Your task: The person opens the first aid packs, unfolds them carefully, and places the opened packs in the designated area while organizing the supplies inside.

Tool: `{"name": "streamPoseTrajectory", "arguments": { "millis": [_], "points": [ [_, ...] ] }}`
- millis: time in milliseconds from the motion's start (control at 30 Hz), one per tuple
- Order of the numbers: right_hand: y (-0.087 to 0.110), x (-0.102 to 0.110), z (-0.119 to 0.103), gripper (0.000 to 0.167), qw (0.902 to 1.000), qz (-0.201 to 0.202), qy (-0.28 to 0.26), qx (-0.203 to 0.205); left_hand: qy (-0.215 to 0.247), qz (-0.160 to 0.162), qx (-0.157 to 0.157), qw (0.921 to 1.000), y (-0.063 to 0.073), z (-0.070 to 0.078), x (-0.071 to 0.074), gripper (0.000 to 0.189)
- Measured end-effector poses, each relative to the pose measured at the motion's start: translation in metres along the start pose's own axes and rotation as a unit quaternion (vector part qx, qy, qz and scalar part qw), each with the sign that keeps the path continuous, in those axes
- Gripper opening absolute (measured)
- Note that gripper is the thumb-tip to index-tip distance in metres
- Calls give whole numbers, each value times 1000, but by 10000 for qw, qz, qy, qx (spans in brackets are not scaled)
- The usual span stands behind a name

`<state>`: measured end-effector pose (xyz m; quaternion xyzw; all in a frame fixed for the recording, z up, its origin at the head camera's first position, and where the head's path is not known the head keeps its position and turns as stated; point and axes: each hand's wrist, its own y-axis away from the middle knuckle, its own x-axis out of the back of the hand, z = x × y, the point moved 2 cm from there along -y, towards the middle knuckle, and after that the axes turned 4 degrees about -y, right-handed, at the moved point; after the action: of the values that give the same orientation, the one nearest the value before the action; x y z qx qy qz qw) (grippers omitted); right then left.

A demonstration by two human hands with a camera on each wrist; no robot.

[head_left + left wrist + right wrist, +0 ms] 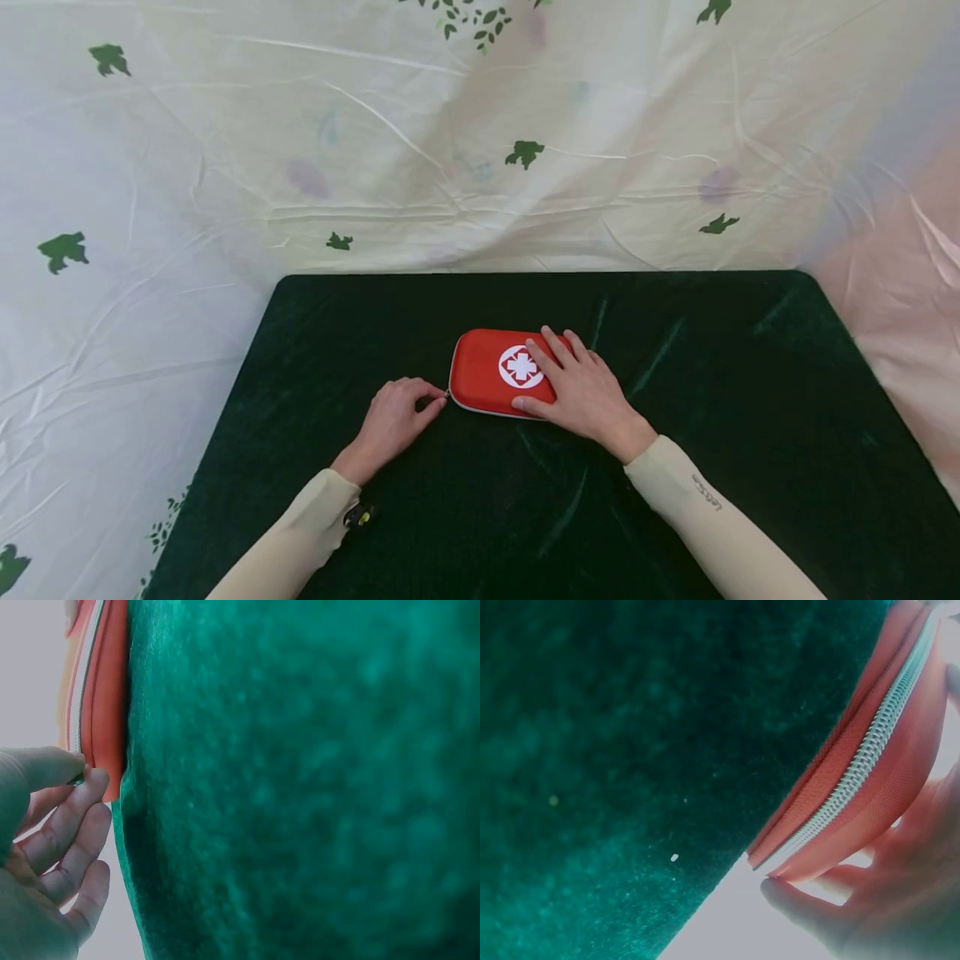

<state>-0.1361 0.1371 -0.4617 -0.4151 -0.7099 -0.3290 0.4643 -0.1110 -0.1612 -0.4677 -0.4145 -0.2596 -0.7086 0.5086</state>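
Note:
A red zippered first-aid case [480, 358] with a white cross emblem lies flat on the dark green cloth. At its left front corner my left hand [393, 421] pinches the small zipper pull [77, 779] between thumb and forefinger, the other fingers loosely bent. My right hand [588, 392] rests on the right part of the lid with fingers spread, covering that end and part of the emblem. In the right wrist view, the silver zipper teeth [862, 754] run closed along the case's side, and the right thumb touches the edge near them.
The table [315, 333] is covered in green velvet with a few creases. A pale curtain [420, 192] with green leaf prints hangs behind it and along the sides. A small dark item [358, 516] sits at the left sleeve's cuff.

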Motion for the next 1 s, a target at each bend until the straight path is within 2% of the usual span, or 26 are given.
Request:
{"name": "streamPoseTrajectory", "arguments": {
  "millis": [267, 600, 1000],
  "points": [
    [-1, 1, 0, 99, 10000, 6, -17, -3, -2, 8, 19, 10000, 5, 4, -3, 12],
    [-1, 0, 0, 99, 10000, 20, -2, -30, 208, 11, 77, 9998, 11, 11, -9, 12],
    [-1, 0, -2, 99, 10000, 10, -8, -91, 249, -36, 18, 9997, 12, 19, -13, 10]
  ]
}}
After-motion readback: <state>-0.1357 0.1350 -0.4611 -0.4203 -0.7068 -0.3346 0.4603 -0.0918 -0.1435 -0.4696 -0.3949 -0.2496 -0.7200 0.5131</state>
